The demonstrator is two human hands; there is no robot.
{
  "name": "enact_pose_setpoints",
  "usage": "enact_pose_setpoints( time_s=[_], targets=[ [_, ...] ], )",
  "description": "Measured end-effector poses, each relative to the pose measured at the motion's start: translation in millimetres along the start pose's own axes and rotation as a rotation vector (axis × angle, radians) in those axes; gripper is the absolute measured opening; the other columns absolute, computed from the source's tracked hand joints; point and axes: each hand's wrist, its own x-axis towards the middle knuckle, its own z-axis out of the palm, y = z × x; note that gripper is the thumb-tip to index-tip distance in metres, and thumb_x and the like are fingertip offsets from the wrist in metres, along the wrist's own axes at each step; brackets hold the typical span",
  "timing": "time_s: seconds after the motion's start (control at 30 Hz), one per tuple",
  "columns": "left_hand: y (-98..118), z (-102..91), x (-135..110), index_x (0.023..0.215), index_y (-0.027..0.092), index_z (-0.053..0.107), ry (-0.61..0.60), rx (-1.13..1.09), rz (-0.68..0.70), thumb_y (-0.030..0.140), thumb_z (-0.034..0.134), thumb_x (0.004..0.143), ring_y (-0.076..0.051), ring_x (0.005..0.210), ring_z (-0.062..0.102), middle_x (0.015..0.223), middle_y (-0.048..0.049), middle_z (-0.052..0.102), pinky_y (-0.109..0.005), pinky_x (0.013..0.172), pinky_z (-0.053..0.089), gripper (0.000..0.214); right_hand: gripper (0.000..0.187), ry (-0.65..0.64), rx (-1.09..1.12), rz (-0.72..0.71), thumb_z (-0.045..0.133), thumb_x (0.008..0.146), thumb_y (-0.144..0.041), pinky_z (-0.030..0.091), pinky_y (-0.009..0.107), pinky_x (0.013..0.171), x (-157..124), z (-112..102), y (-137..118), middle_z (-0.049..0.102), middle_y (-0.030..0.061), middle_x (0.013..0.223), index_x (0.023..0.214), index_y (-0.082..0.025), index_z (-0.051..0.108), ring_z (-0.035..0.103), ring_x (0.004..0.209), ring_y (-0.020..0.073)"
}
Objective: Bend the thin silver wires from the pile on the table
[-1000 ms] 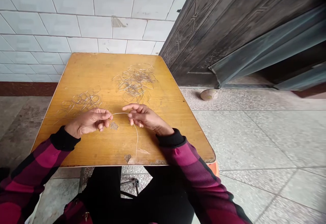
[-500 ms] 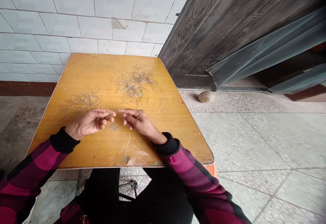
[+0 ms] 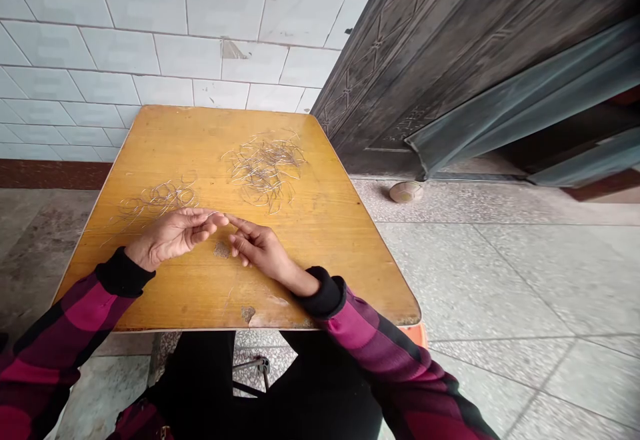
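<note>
— What is seen, from the largest thing down?

— A wooden table (image 3: 325, 240) is set against a tiled wall (image 3: 150, 40), beside a dark door (image 3: 450, 60). A tangled heap of wire (image 3: 263, 163) is spread over the table's far middle. A smaller bunch of wire loops (image 3: 160, 197) is laid toward its left edge.

— And the hands?

— The left hand (image 3: 173, 237) is rested on the table just in front of the loops, its fingers (image 3: 213, 221) pressed together at the tips. The right hand (image 3: 257, 248) is laid beside it. Its fingers (image 3: 240, 227) are held straight and close, and their tips are met with those of the left.

— Where is the strand of wire (image 3: 213, 213) found?

— It is glimpsed at the left fingertips and appears to be pinched there. It is too fine to be traced further, and whether it is gripped by the right fingers cannot be told.
</note>
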Motion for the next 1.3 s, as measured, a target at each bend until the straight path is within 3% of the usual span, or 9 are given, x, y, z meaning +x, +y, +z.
enact_pose_setpoints(
  time_s=[0.43,0.57,0.73,0.97,1.13,1.3],
  targets=[
    [18,-10.9,1,0.09,0.005,0.069,0.061,-0.045,-0.01,-0.001,0.037,0.094,-0.01,0.059,0.071,0.086,-0.0122,0.075,-0.009,0.053,0.056,0.033,0.048,0.069,-0.183,-0.098,0.057,0.089,-0.03,0.041,0.024,0.056,-9,11,0,0.051,-0.0048,0.062,0.134,-0.01,0.056,0.044,0.053,0.0084],
    [27,-18.0,0,0.089,0.003,0.068,0.065,-0.044,-0.001,-0.001,0.033,0.095,-0.01,0.059,0.071,0.083,-0.0135,0.074,-0.009,0.052,0.055,0.036,0.045,0.025,-0.29,-0.111,0.054,0.091,-0.029,0.04,0.025,0.055,-14,12,-7,0.049,-0.0041,0.06,0.131,-0.009,0.059,0.042,0.054,0.0097],
    [33,-22.4,-1,0.09,0.003,0.069,0.034,0.019,-0.058,-0.002,0.038,0.094,-0.009,0.059,0.071,0.085,-0.0131,0.074,-0.007,0.051,0.053,0.031,0.043,-0.046,-0.439,-0.164,0.05,0.091,-0.021,0.043,0.026,0.058,-16,11,-13,0.064,0.0018,0.075,0.132,-0.012,0.06,0.049,0.059,0.0111],
    [34,-23.4,0,0.105,0.003,0.066,0.005,0.109,-0.167,-0.002,0.038,0.093,-0.01,0.058,0.07,0.087,-0.0132,0.074,-0.01,0.048,0.054,0.031,0.046,-0.142,-0.535,-0.261,0.044,0.087,-0.009,0.046,0.026,0.063,-17,9,-12,0.069,0.0035,0.08,0.13,-0.012,0.06,0.053,0.059,0.011],
    [31,-27.5,2,0.095,0.001,0.069,-0.117,0.151,-0.196,-0.004,0.045,0.089,-0.011,0.063,0.072,0.091,-0.0161,0.074,-0.009,0.051,0.054,0.026,0.045,-0.205,-0.67,-0.334,0.044,0.089,-0.01,0.043,0.026,0.063,-18,7,-10,0.069,0.0051,0.083,0.131,-0.014,0.059,0.053,0.062,0.0115],
    [28,-31.4,5,0.093,0.001,0.071,-0.147,0.236,-0.233,-0.002,0.049,0.088,-0.01,0.06,0.07,0.093,-0.0163,0.075,-0.008,0.049,0.052,0.023,0.041,-0.303,-0.821,-0.366,0.044,0.09,-0.01,0.037,0.026,0.058,-18,3,-14,0.067,0.0064,0.085,0.126,-0.014,0.063,0.049,0.059,0.011]
  ],
)
